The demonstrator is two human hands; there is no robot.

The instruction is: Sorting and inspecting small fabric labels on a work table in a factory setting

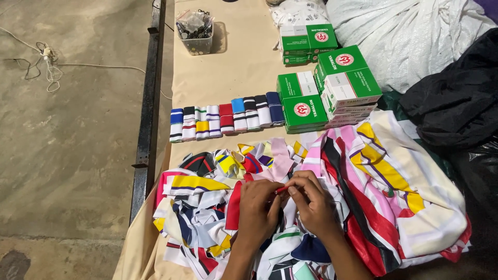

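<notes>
Both hands, left hand [258, 207] and right hand [313, 203], pinch a small red strip [280, 190] together above the heap of striped fabric scraps [207, 207] on the worktop [233, 72].

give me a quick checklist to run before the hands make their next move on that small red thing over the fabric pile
1. Left hand grip on small red item: ok, fingertips meet it.
2. Right hand on the same item: ok.
3. What the item is: cannot tell, too small.
4. Fabric pile under the hands: ok, rests on the table.
5. Row of folded striped bands: ok, lined up, apart from hands.
6. Green and white boxes: ok, stacked.
</notes>
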